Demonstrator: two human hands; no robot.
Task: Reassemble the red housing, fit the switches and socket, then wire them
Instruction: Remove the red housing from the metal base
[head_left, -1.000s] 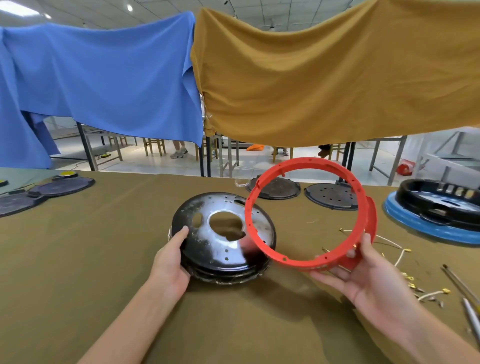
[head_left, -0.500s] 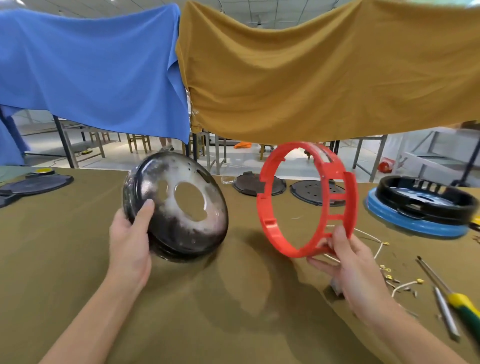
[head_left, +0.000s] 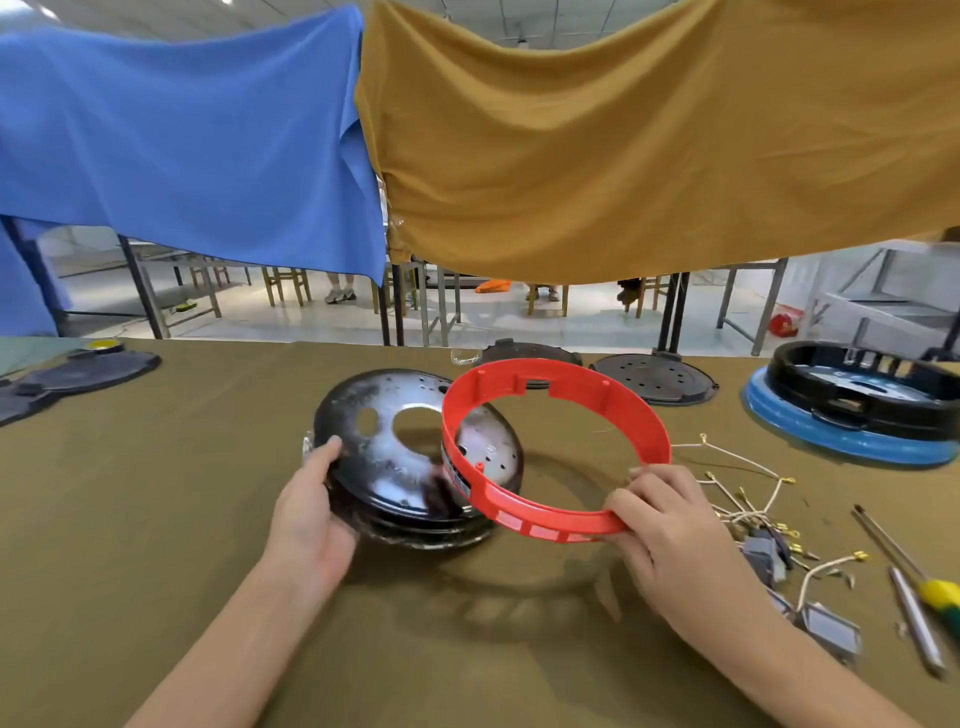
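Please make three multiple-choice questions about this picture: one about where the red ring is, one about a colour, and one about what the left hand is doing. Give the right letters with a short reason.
1. Where is the red ring relative to the black metal pan?
A. Overlapping the pan's right side
B. Far left of the pan
C. Under the pan

2. What colour is the screwdriver handle at the right edge?
A. Red
B. Yellow and green
C. White

3. What is the left hand doing?
A. Resting flat on the table
B. Holding a wire
C. Gripping the pan's left rim

Answers: 1 A, the ring, held by the right hand, crosses in front of the pan's right part. 2 B, both colours show. 3 C, the thumb lies on the pan's top, palm at the rim.
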